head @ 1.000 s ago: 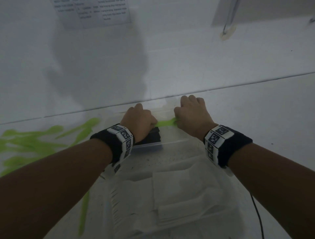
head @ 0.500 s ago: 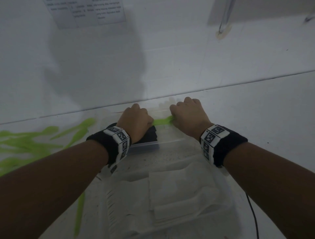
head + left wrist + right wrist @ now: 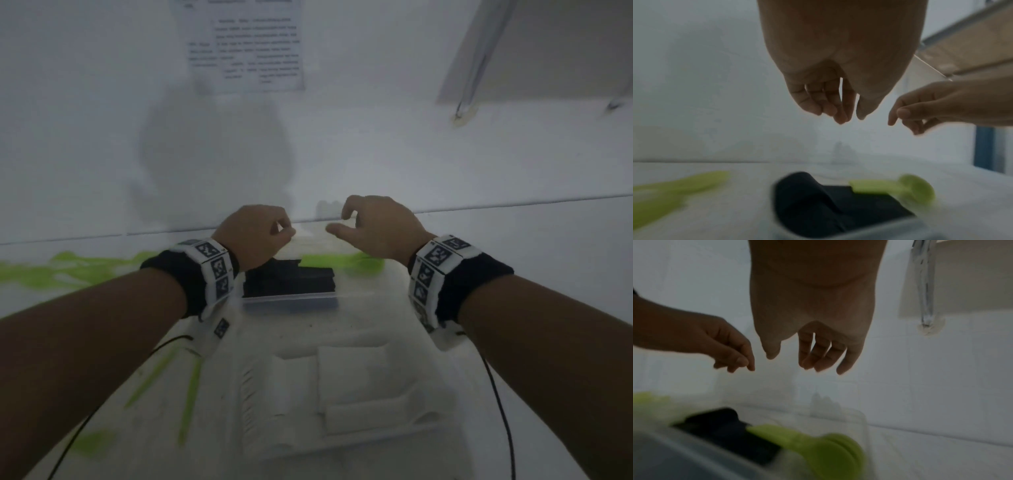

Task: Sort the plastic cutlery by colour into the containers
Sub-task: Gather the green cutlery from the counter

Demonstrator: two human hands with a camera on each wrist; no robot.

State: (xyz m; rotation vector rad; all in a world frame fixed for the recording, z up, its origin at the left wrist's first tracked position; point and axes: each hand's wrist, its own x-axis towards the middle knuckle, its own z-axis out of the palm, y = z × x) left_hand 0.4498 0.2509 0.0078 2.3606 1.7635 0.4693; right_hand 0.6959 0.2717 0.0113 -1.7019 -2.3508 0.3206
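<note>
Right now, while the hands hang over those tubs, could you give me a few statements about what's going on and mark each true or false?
1. Both hands are empty. True: the left hand and the right hand hold nothing.
2. A green spoon lies in the far container beside the black cutlery. True.
3. All green cutlery is already sorted. False: loose green pieces lie on the table at the left.
4. The near container holds black cutlery. False: its contents are white.
</note>
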